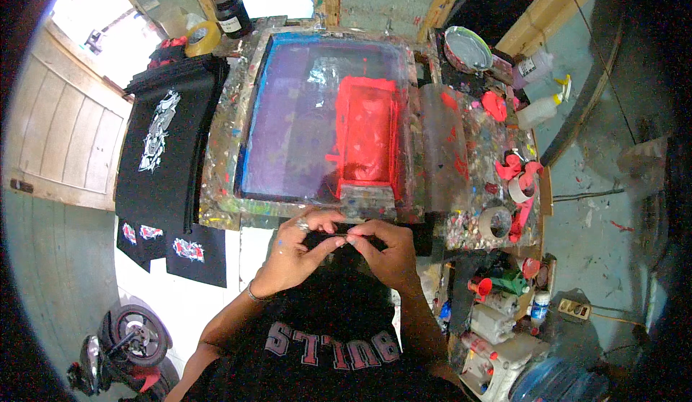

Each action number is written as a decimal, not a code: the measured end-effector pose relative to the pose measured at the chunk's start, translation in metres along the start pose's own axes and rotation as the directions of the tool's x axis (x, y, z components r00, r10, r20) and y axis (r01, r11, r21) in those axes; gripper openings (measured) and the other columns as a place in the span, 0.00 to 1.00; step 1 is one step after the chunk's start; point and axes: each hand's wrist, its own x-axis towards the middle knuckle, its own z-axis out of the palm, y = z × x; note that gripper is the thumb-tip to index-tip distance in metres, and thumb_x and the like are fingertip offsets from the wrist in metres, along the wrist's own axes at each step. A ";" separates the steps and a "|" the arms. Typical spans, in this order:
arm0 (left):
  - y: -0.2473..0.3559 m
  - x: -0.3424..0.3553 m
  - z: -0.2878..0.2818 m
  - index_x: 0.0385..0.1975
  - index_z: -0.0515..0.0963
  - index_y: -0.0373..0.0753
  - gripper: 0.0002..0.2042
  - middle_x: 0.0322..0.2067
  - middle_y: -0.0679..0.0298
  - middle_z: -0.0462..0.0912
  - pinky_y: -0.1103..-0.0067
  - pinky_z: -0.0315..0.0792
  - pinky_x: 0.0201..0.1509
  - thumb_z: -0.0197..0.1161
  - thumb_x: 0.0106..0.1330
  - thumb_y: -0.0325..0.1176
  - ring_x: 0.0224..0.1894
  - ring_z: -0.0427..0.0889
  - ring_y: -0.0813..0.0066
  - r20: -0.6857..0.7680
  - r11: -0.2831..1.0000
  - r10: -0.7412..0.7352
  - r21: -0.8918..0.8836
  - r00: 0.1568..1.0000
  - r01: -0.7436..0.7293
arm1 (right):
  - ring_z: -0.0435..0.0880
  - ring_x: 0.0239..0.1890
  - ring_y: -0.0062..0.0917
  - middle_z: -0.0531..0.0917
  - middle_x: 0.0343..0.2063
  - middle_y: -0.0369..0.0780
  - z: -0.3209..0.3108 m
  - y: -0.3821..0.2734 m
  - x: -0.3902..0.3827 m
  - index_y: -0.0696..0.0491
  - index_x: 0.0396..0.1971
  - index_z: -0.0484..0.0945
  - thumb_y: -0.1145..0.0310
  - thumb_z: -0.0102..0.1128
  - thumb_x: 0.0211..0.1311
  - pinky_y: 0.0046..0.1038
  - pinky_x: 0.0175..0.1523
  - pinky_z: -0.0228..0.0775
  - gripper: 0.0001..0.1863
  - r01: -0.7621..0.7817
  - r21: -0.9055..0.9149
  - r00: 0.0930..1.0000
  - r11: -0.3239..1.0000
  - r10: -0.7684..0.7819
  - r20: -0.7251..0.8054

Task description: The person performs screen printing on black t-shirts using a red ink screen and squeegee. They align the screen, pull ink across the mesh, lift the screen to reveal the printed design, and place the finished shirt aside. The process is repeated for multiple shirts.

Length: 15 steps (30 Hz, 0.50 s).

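My left hand (295, 249), wearing a ring, and my right hand (387, 252) meet just in front of the work table's near edge. The thumb and fingers of each are closed in a pinch, fingertips almost touching. Whatever lies between them is too small and dark to make out. Just beyond my hands, a framed printing screen (288, 121) with purple mesh and a blue left edge lies on the paint-stained table (220, 164). Wet-looking red ink (369, 128) covers an upright rectangle on its right half. My hands are apart from the screen.
At left hangs a stack of black printed cloth (189, 114), with yellow tape (203, 38) and a dark jar (232, 16) behind. To the right are an ink tub (467, 49), a spray bottle (540, 110) and tape rolls (495, 222). Containers (497, 323) crowd below right.
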 end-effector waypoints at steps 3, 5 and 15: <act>-0.010 -0.006 0.014 0.54 0.81 0.38 0.20 0.38 0.64 0.83 0.76 0.77 0.50 0.75 0.61 0.26 0.45 0.83 0.73 -0.173 0.956 -0.157 -0.275 0.972 0.105 | 0.88 0.34 0.21 0.90 0.32 0.39 0.006 0.002 -0.007 0.60 0.37 0.86 0.75 0.70 0.63 0.24 0.42 0.79 0.06 -0.205 0.199 0.974 0.958 0.220 -0.055; -0.015 -0.007 0.016 0.53 0.81 0.35 0.17 0.42 0.65 0.84 0.79 0.77 0.52 0.73 0.65 0.25 0.45 0.82 0.78 -0.062 0.867 -0.292 -0.440 0.954 0.236 | 0.87 0.34 0.20 0.89 0.32 0.39 0.008 -0.001 -0.007 0.60 0.38 0.86 0.75 0.69 0.64 0.24 0.42 0.80 0.05 -0.241 0.287 0.960 0.927 0.271 -0.072; -0.024 0.006 0.011 0.47 0.82 0.31 0.12 0.39 0.68 0.87 0.82 0.75 0.48 0.59 0.79 0.35 0.41 0.80 0.85 -0.010 0.854 -0.294 -0.452 0.956 0.258 | 0.86 0.31 0.19 0.89 0.32 0.39 0.010 0.002 0.006 0.59 0.41 0.87 0.68 0.67 0.69 0.23 0.39 0.80 0.09 -0.271 0.386 0.944 0.882 0.322 -0.073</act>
